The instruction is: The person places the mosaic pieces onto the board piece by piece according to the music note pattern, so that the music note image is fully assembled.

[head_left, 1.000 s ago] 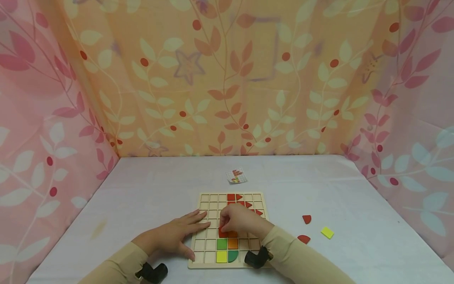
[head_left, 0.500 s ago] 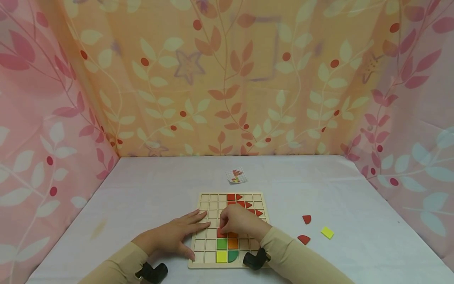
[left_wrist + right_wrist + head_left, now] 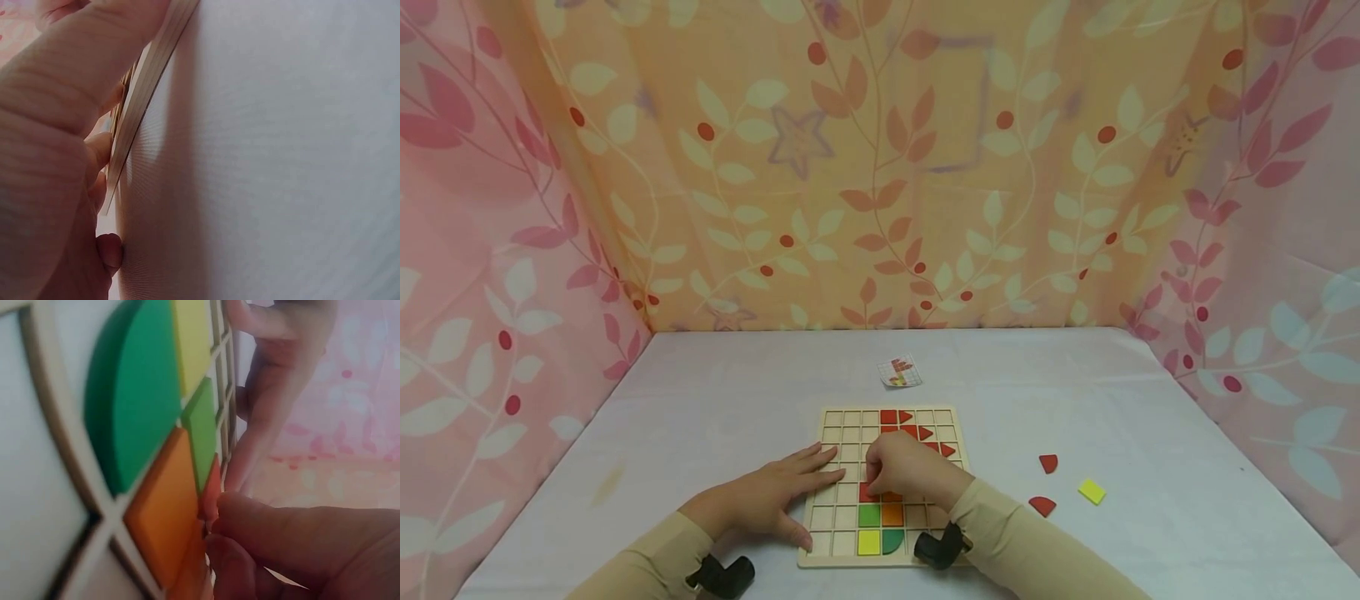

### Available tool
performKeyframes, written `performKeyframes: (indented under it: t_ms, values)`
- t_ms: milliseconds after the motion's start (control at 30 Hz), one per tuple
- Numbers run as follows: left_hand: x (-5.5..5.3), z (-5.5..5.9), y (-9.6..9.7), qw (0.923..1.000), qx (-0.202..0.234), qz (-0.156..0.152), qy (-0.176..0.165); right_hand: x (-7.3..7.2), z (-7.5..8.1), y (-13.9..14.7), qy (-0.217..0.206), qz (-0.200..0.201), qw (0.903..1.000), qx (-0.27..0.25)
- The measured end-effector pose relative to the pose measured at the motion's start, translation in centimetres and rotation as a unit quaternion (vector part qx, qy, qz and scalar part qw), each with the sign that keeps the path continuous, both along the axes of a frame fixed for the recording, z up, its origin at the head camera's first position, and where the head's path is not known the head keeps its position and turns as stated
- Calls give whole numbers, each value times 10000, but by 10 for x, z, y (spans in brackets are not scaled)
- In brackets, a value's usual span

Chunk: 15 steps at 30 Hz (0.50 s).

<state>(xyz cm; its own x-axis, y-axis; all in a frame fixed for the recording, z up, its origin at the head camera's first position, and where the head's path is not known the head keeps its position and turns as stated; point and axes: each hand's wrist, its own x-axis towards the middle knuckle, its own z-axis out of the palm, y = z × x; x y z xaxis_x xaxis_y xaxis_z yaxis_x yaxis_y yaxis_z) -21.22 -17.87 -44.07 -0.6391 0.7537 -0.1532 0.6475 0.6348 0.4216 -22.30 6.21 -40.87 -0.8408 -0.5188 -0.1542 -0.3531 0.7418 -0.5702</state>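
Note:
A wooden grid board lies on the table with coloured tiles in its cells. My left hand rests on its left edge, fingers spread. Thumb and finger of my right hand pinch a red square tile sitting in a cell, partly hidden by the fingertips. Just below it are a light green square and an orange square. Nearest the front are a yellow square and a dark green quarter-circle. My right hand covers the board's middle.
Red squares and triangles, among them a top red square, fill cells at the board's far side. Right of the board lie two rounded red pieces and a loose yellow square. A small pattern card lies behind it.
The red square tile has shifted slightly left and now lies flush with its cell. My right wrist has moved a little left; the left hand stays still.

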Motion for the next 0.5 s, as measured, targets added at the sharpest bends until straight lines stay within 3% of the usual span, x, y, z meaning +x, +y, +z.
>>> performKeyframes:
  t_ms: [167,300,500]
  values:
    - [0,1,0,9998,-61,116,-128,-7,7,10,155,95,9998,48]
    - [0,1,0,9998,-75,128,-132,-13,15,28,221,139,9994,-243]
    - [0,0,1,10000,-13,41,-42,-20,21,66,115,-111,9986,-499]
